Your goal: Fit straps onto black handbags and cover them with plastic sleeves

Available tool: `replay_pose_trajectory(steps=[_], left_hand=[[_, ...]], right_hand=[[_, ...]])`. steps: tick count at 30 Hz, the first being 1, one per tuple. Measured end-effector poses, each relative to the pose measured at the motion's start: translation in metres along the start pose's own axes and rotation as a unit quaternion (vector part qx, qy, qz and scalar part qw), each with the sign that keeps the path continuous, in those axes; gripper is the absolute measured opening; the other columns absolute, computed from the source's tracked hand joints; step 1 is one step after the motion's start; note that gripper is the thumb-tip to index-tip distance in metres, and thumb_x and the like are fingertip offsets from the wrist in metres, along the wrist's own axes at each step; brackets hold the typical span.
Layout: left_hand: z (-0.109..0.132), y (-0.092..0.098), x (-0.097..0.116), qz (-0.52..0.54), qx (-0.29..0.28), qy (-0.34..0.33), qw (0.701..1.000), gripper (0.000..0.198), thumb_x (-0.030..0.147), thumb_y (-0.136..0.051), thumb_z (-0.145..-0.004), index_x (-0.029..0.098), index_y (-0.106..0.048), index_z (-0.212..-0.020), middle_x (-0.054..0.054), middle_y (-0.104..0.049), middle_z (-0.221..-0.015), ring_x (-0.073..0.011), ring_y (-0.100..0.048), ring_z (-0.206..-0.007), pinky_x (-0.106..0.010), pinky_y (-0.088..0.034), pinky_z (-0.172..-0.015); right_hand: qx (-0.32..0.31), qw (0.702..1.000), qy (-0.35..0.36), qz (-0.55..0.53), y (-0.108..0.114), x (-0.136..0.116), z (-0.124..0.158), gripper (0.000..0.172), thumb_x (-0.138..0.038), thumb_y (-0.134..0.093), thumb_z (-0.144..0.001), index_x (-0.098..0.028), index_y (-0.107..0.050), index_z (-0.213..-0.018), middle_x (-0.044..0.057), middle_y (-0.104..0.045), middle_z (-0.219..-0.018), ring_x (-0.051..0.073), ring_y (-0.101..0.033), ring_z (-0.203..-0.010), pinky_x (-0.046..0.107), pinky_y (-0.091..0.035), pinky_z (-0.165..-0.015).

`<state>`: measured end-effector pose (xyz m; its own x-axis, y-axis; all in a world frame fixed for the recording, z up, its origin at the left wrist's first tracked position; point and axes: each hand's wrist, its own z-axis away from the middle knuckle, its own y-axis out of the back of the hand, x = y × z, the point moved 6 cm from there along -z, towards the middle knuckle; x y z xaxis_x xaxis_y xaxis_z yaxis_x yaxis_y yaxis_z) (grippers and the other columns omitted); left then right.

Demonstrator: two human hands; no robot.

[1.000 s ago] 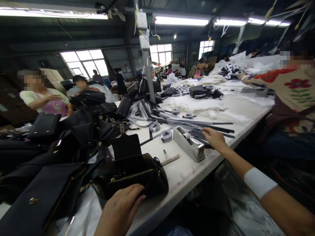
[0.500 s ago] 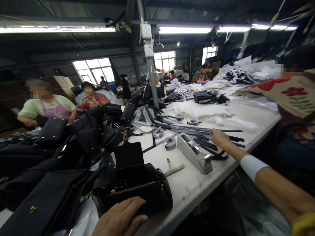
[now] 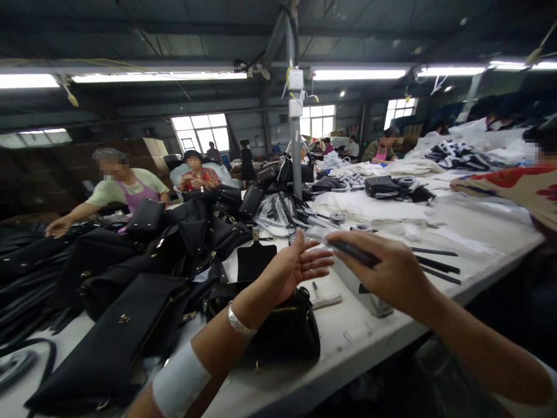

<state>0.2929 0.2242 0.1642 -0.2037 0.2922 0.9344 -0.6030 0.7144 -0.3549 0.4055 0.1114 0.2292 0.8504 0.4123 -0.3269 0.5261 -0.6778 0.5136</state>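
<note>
My right hand point(image 3: 389, 268) is raised over the table, fingers closed on a black strap in clear wrap point(image 3: 348, 248) that points left. My left hand point(image 3: 296, 266) is lifted beside it, palm up and fingers spread, its fingertips close to the strap's left end. Beneath my left forearm a small black handbag point(image 3: 296, 334) sits at the near edge of the white table point(image 3: 348, 342). A grey tape dispenser point(image 3: 369, 302) stands under my right hand, mostly hidden.
Black bags and flaps point(image 3: 130, 278) pile up on the left. More wrapped straps point(image 3: 435, 264) and tape rolls point(image 3: 337, 217) lie further back, by a grey post point(image 3: 296, 157). Several people work around the table; a person in a floral top point(image 3: 522, 186) is at right.
My right hand lifted a strap off the pile and brought it in front of me. My left hand left the handbag and rose palm up to meet it. The view swung left.
</note>
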Motion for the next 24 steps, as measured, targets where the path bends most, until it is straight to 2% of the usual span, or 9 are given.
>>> replay_pose_trajectory(steps=[4, 6, 8, 10, 12, 14, 17, 22, 24], left_hand=[[0.015, 0.002, 0.051, 0.074, 0.044, -0.136, 0.987, 0.025, 0.027, -0.056, -0.099, 0.010, -0.063, -0.115, -0.011, -0.074, -0.112, -0.0171, -0.072, -0.101, -0.033, -0.052, -0.100], [0.038, 0.005, 0.078, 0.059, 0.054, -0.222, 0.972, 0.020, 0.018, -0.060, -0.096, 0.013, -0.064, -0.115, -0.007, -0.075, -0.111, -0.0163, -0.072, -0.103, -0.033, -0.052, -0.101], [0.068, 0.011, 0.103, 0.017, 0.068, -0.315, 0.946, 0.020, 0.018, -0.063, -0.094, 0.017, -0.067, -0.114, -0.005, -0.076, -0.108, -0.0171, -0.072, -0.103, -0.034, -0.054, -0.100], [0.103, 0.019, 0.122, -0.040, 0.097, -0.406, 0.908, 0.020, 0.021, -0.066, -0.093, 0.020, -0.069, -0.112, -0.003, -0.077, -0.106, -0.0176, -0.072, -0.103, -0.033, -0.056, -0.097], [0.141, 0.027, 0.134, -0.102, 0.142, -0.481, 0.859, 0.020, 0.022, -0.067, -0.092, 0.022, -0.071, -0.112, -0.002, -0.078, -0.104, -0.0170, -0.073, -0.102, -0.031, -0.056, -0.095], [0.181, 0.032, 0.141, -0.163, 0.192, -0.535, 0.807, 0.021, 0.022, -0.069, -0.091, 0.023, -0.072, -0.112, -0.001, -0.079, -0.101, -0.0161, -0.073, -0.099, -0.030, -0.057, -0.095], [0.241, 0.036, 0.141, -0.234, 0.286, -0.579, 0.727, 0.023, 0.019, -0.070, -0.090, 0.023, -0.072, -0.112, 0.000, -0.079, -0.099, -0.0168, -0.075, -0.095, -0.031, -0.059, -0.093], [0.333, 0.039, 0.129, -0.292, 0.460, -0.597, 0.590, 0.023, 0.012, -0.070, -0.087, 0.021, -0.073, -0.109, 0.002, -0.078, -0.096, -0.0160, -0.075, -0.085, -0.033, -0.060, -0.091], [0.362, 0.042, 0.118, -0.301, 0.505, -0.591, 0.553, 0.023, 0.014, -0.071, -0.087, 0.020, -0.073, -0.109, 0.001, -0.078, -0.093, -0.0155, -0.075, -0.082, -0.033, -0.060, -0.091]], right_hand=[[-0.031, 0.997, -0.025, -0.063, -0.014, -0.025, 0.038, 0.048, -0.028, -0.070, -0.086, -0.032, -0.062, -0.133, 0.004, -0.074, -0.118, 0.025, -0.072, -0.104, 0.034, -0.057, -0.093], [-0.048, 0.987, -0.095, -0.123, -0.021, -0.018, 0.052, 0.061, -0.035, -0.070, -0.087, -0.033, -0.050, -0.144, 0.004, -0.078, -0.106, 0.022, -0.075, -0.079, 0.032, -0.062, -0.074], [-0.075, 0.965, -0.157, -0.195, -0.032, -0.011, 0.062, 0.060, -0.041, -0.064, -0.091, -0.031, -0.045, -0.147, 0.002, -0.078, -0.090, 0.016, -0.067, -0.055, 0.028, -0.058, -0.056], [-0.111, 0.944, -0.180, -0.252, -0.045, -0.013, 0.065, 0.042, -0.045, -0.060, -0.093, -0.027, -0.061, -0.132, 0.002, -0.075, -0.077, 0.014, -0.061, -0.050, 0.026, -0.054, -0.052], [-0.159, 0.926, -0.175, -0.295, -0.062, -0.024, 0.064, 0.028, -0.047, -0.059, -0.094, -0.024, -0.073, -0.101, 0.002, -0.071, -0.071, 0.015, -0.062, -0.055, 0.025, -0.052, -0.054], [-0.208, 0.899, -0.176, -0.343, -0.080, -0.040, 0.061, 0.034, -0.049, -0.057, -0.094, -0.021, -0.073, -0.085, 0.003, -0.070, -0.071, 0.015, -0.062, -0.056, 0.025, -0.050, -0.054], [-0.285, 0.842, -0.171, -0.425, -0.109, -0.072, 0.061, 0.036, -0.051, -0.057, -0.094, -0.019, -0.072, -0.091, 0.006, -0.073, -0.080, 0.014, -0.063, -0.060, 0.025, -0.050, -0.056], [-0.396, 0.735, -0.164, -0.526, -0.153, -0.125, 0.073, 0.038, -0.048, -0.060, -0.094, -0.013, -0.071, -0.085, 0.006, -0.071, -0.077, 0.012, -0.062, -0.063, 0.022, -0.048, -0.060], [-0.438, 0.684, -0.169, -0.559, -0.172, -0.145, 0.082, 0.038, -0.048, -0.061, -0.093, -0.013, -0.069, -0.084, 0.005, -0.070, -0.076, 0.011, -0.060, -0.060, 0.021, -0.046, -0.058]])
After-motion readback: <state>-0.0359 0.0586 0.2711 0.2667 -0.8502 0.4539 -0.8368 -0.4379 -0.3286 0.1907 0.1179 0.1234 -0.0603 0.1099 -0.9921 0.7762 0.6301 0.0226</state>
